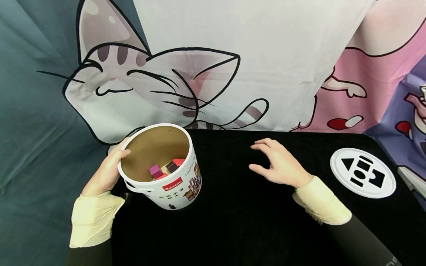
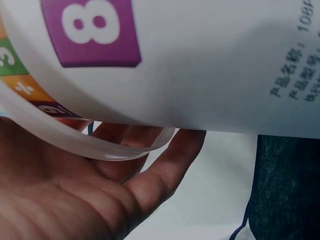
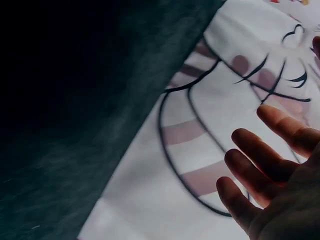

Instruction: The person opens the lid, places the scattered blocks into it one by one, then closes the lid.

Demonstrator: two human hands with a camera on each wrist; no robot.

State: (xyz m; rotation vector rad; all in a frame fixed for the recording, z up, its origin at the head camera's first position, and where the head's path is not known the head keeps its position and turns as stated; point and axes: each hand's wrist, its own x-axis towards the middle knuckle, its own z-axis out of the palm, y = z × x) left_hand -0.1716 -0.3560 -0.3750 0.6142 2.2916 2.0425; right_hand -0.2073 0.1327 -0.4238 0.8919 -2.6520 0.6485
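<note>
A white bucket (image 1: pixel 176 192) with a printed label leans toward the head camera at the table's left side. Inside, near its bottom, lie several coloured blocks, among them a purple block (image 1: pixel 155 171) and a dark brown one (image 1: pixel 172 167). My left hand (image 1: pixel 107 170) grips the bucket's left side, its thumb over the rim. In the left wrist view the white handle (image 2: pixel 107 152) runs across the palm, and the fingers partly disappear behind the bucket wall. My right hand (image 1: pixel 279 162) hovers above the black table, fingers spread and slightly bent, holding nothing.
A round white lid (image 1: pixel 362 173) with shaped cutouts lies on the black table (image 1: pixel 239 221) at the right. Behind the table hangs a cloth (image 1: pixel 283 66) printed with cartoon cats; a grey-green part of it (image 1: pixel 33 147) borders the left side.
</note>
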